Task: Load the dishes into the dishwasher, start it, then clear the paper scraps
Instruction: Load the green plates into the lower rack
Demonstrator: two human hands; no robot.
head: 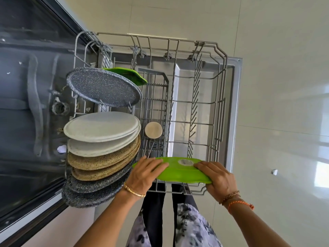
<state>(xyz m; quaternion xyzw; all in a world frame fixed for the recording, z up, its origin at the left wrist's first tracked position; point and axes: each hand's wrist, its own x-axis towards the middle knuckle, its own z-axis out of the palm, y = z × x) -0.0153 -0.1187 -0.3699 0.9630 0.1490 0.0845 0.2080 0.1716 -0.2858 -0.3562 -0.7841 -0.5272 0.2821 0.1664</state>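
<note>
I look straight down at the pulled-out dishwasher rack (220, 56). A bright green plate (178, 172) with a round sticker is held over the rack's near edge. My left hand (145, 172) grips its left rim and my right hand (216, 177) grips its right rim. Several plates stand in the rack's left side: white ones (101, 126), tan speckled ones (103, 160) and dark speckled ones (92, 189). A dark speckled plate (104, 87) and another green plate (131, 75) stand further back. A small round beige lid or cup (153, 130) sits in the cutlery basket.
The open dishwasher tub (26, 104) lies to the left, with small paper scraps (61, 148) inside it. The open door (235, 104) lies under the rack. A crumpled paper scrap (274, 172) lies on the pale tiled floor at right. The rack's right half holds only wire tines.
</note>
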